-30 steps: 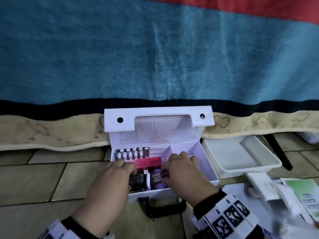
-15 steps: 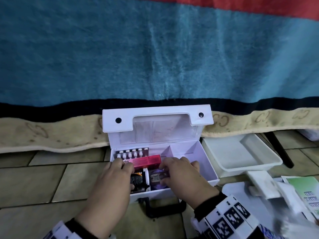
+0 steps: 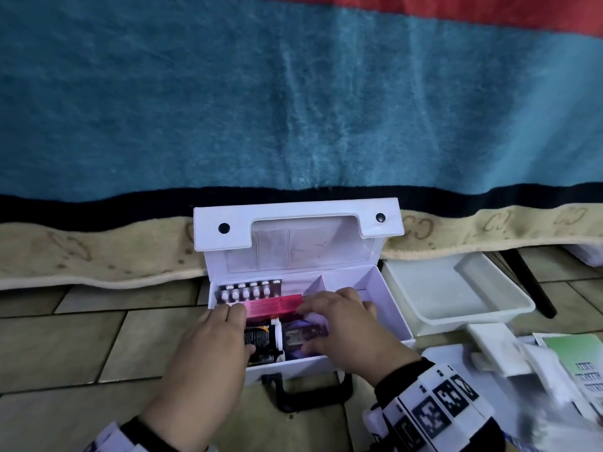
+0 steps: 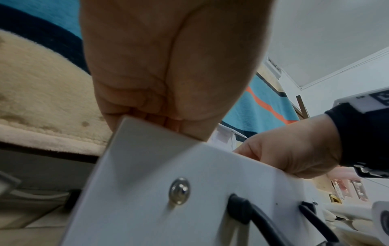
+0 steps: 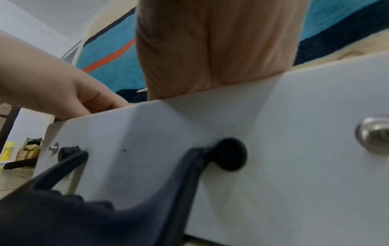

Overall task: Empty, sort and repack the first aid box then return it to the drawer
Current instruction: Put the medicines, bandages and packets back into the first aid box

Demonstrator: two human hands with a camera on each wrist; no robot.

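The white first aid box (image 3: 375, 288) stands open on the tiled floor with its lid (image 3: 293, 220) upright. Its left compartment holds a blister pack (image 3: 248, 290), a pink carton (image 3: 274, 305), a black box (image 3: 261, 340) and a purple packet (image 3: 298, 337). My left hand (image 3: 228, 331) reaches in, fingers at the pink carton's left end, thumb against the black box's front. My right hand (image 3: 321, 327) spans the purple packet, fingers touching the pink carton's right end, thumb at the packet's front. The wrist views show only the palms (image 4: 168, 66) (image 5: 210, 50) above the box front (image 4: 189, 208) (image 5: 294, 149); the fingertips are hidden.
A white tray (image 3: 456, 288) lies right of the box. White box parts (image 3: 489, 340) and a green leaflet (image 3: 584, 357) lie at the lower right. A blue blanket (image 3: 293, 109) hangs behind. The box's black handle (image 3: 310, 396) rests on the floor tiles (image 3: 81, 337).
My right hand has slid from the purple packet's right edge towards the back, so its fingers now reach the pink carton. The left hand has barely shifted.
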